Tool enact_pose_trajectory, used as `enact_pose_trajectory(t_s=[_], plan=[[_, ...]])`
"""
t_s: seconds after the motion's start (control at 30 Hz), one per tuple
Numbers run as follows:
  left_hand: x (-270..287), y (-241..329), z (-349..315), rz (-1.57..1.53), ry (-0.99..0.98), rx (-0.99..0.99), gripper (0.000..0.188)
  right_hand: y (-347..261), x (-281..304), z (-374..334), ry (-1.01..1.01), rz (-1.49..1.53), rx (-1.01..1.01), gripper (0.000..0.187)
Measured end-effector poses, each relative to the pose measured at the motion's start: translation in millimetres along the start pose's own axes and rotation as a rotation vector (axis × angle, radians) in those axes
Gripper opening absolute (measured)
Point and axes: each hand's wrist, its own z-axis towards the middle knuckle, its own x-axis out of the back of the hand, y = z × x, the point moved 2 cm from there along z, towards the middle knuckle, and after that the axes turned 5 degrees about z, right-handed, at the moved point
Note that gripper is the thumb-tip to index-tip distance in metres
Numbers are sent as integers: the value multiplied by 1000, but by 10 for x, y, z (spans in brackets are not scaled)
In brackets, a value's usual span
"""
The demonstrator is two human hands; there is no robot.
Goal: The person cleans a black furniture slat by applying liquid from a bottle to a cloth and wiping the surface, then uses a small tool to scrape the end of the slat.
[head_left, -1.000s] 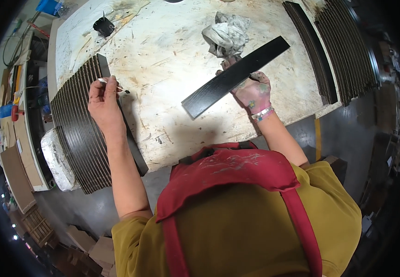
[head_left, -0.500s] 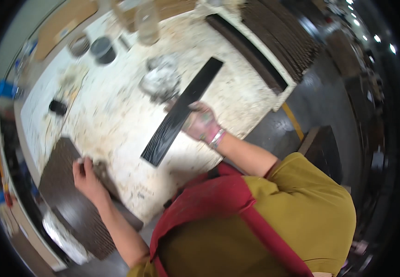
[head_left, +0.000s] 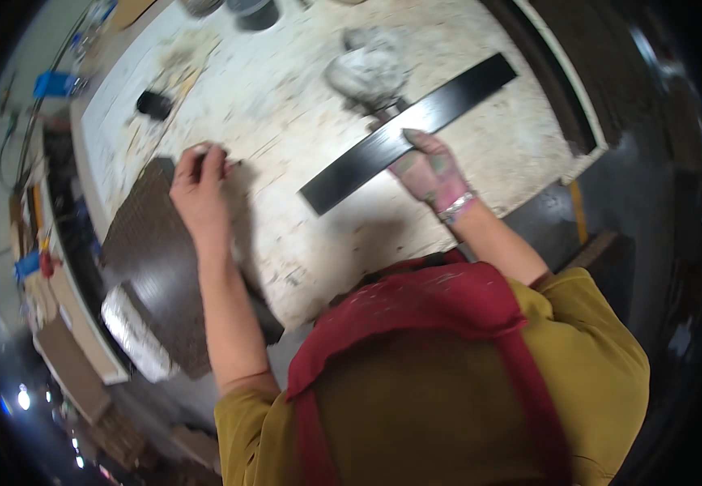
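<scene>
My right hand (head_left: pixel 433 174), stained pink and green, grips a long flat black strip (head_left: pixel 355 172) near its middle. The thumb lies over the top face and the other fingers are underneath. The strip is held slanted above a stained white worktable (head_left: pixel 278 105), its far end up to the right. Just beyond it sits a crumpled grey-white cloth or bag (head_left: pixel 371 69). To the left, my left hand (head_left: pixel 202 182) is raised with its fingers curled together near a small pale bit. Whatever those fingers pinch is too small to make out. Below that hand lies a stack of dark brown ridged strips (head_left: pixel 153 235).
A small black cup (head_left: pixel 154 104) lies at the table's left side, and a grey pot (head_left: pixel 254 11) stands at the far edge. A silver-wrapped bundle (head_left: pixel 136 332) rests against the brown stack. A white-edged frame with dark strips (head_left: pixel 565 69) borders the right side.
The view has shifted and turned. My right hand has tilted the black strip flatter, so its face catches the light. My left hand has moved up from over the brown stack toward its far end.
</scene>
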Motion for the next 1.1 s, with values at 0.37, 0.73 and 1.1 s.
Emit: enact_pose_trajectory(t_s=[0.37,0.73,1.1], plan=[[-267,-327,-817,-121,-119,340,2,83,-122,3,112,-170,128,24],[-428,-397,-981,-97,-41,365,3,70,-131,-29,65,-220,140,26],[-467,-437,-962,-143,-31,384,7,83,-94,-2,105,-195,158,29]])
